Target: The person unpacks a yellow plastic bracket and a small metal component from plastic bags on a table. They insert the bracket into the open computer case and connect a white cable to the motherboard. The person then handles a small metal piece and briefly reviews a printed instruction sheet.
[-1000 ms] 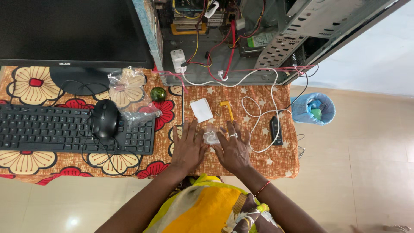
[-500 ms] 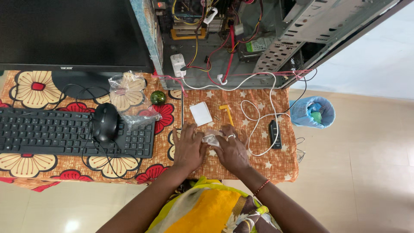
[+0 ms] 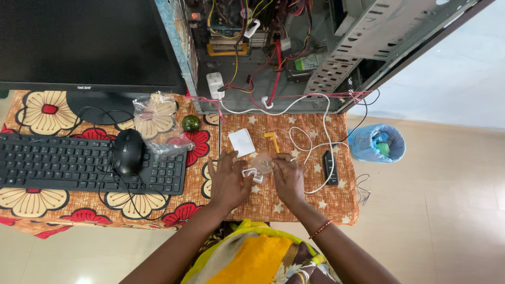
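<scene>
My left hand (image 3: 230,179) and my right hand (image 3: 287,178) rest on the orange star-patterned cloth (image 3: 336,202), close together. Between their fingertips lies a small clear plastic bag (image 3: 261,164) with small parts; the fingers of both hands pinch at it. A small white piece (image 3: 249,173) sits under my left fingertips. Just beyond the hands lie a white card (image 3: 242,142) and a small yellow tool (image 3: 273,140).
An open computer case (image 3: 273,52) with cables stands behind. A white cable (image 3: 315,142) and a black device (image 3: 329,159) lie to the right. Left are a keyboard (image 3: 63,165), mouse (image 3: 128,151), monitor (image 3: 79,42), plastic bag (image 3: 152,121), green ball (image 3: 191,123). A blue bin (image 3: 368,147) stands on the floor.
The view has shifted slightly. Both hands stay on the small bag, their fingers working at it; the left hand's fingers have spread a little more.
</scene>
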